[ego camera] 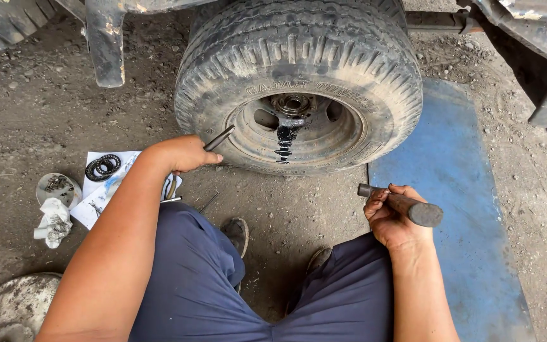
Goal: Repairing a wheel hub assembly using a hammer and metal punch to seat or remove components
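A dusty vehicle tyre (299, 50) stands in front of me, its rusty rim and open hub (292, 104) streaked with black grease. My left hand (182, 154) is closed around a thin dark metal rod (220, 137) that points up toward the rim's left edge. Lower right, my right hand (390, 215) grips a thick dark bar-like tool (406, 206), possibly a hammer handle, held level above my knee. Both my legs in dark blue trousers are bent below.
Bearing rings (102, 167) lie on a white paper sheet (96, 202) on the dirt at left, beside a round metal cap (55, 187) and a crumpled white rag (52, 221). A blue mat (451, 164) lies at right. Vehicle frame parts (106, 44) hang above.
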